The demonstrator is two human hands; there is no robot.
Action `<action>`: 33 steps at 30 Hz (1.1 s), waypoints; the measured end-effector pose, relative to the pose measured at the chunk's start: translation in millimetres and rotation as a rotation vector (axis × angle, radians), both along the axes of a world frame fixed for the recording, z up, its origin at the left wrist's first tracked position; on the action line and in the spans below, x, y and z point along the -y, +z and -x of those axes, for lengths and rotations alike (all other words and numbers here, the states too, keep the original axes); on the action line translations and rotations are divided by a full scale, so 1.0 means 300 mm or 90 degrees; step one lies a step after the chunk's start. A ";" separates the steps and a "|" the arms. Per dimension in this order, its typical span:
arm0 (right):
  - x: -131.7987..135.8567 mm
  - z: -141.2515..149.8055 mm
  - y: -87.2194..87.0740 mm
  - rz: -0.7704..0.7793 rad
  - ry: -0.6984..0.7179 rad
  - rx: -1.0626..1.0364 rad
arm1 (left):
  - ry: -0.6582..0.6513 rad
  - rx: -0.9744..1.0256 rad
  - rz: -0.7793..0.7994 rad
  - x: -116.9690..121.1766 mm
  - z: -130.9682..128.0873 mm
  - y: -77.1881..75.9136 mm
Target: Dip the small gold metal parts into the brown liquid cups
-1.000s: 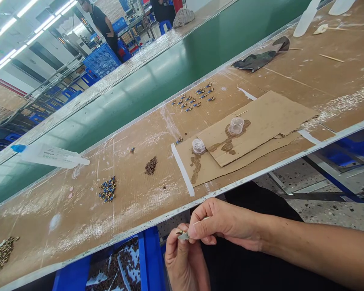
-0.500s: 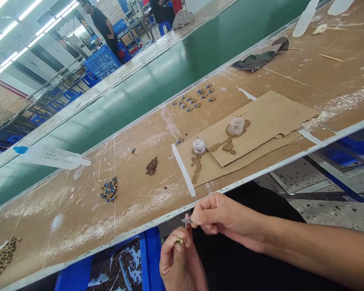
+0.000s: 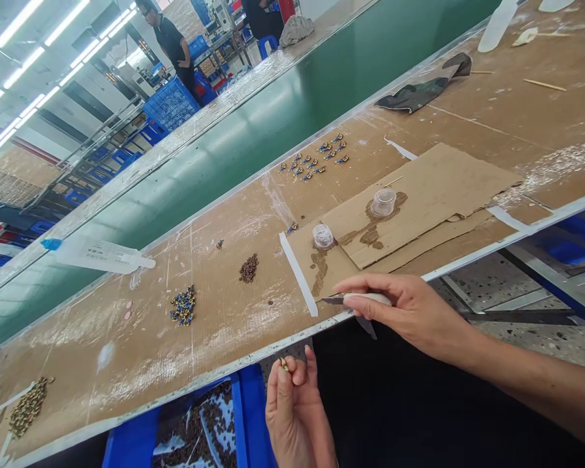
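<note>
My left hand point(image 3: 296, 409) is low in front of the bench edge, its fingertips pinched on a tiny brown part point(image 3: 283, 364). My right hand point(image 3: 405, 312) reaches over the bench edge, gripping a thin pointed tool point(image 3: 332, 300) whose tip lies above the stained cardboard point(image 3: 439, 188). Just beyond the tip stand two small clear cups point(image 3: 323, 235), the nearer one a short way from the tool. A small heap of brown parts point(image 3: 248, 268) and a heap of blue-and-gold pieces point(image 3: 184, 305) lie on the bench to the left.
Rows of blue pieces point(image 3: 314, 159) lie near the green conveyor belt point(image 3: 253, 130). A white bottle point(image 3: 102, 257) lies at the left. A blue bin point(image 3: 195, 429) with brown parts sits under the bench. A dark cloth point(image 3: 422, 91) lies far right. A person point(image 3: 170, 42) stands in the background.
My right hand has lifted away from my left and moved up and right over the bench edge with the tool. My left hand stays low, still pinching the small part.
</note>
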State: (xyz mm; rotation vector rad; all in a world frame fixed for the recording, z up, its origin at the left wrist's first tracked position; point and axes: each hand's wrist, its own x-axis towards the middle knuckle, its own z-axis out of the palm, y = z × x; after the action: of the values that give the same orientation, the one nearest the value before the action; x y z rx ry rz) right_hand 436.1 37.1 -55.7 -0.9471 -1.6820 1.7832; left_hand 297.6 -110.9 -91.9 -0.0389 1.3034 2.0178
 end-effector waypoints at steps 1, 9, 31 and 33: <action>-0.006 -0.012 -0.002 -0.035 -0.024 0.024 | 0.003 0.011 -0.005 0.000 0.000 -0.001; -0.005 -0.028 -0.012 -0.090 0.013 0.022 | -0.078 0.109 -0.093 -0.004 -0.006 -0.001; 0.039 0.013 0.033 0.293 0.298 -0.117 | -0.173 0.011 -0.003 -0.035 -0.084 0.069; 0.039 0.016 0.034 0.292 0.298 -0.101 | -0.186 -0.006 0.000 -0.026 -0.069 0.050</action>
State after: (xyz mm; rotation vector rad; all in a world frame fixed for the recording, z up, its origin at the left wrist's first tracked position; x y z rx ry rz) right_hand 431.4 25.3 -45.4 -0.5834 -1.5053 2.5571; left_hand 318.4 -103.2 -76.9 0.1526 1.2364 1.7715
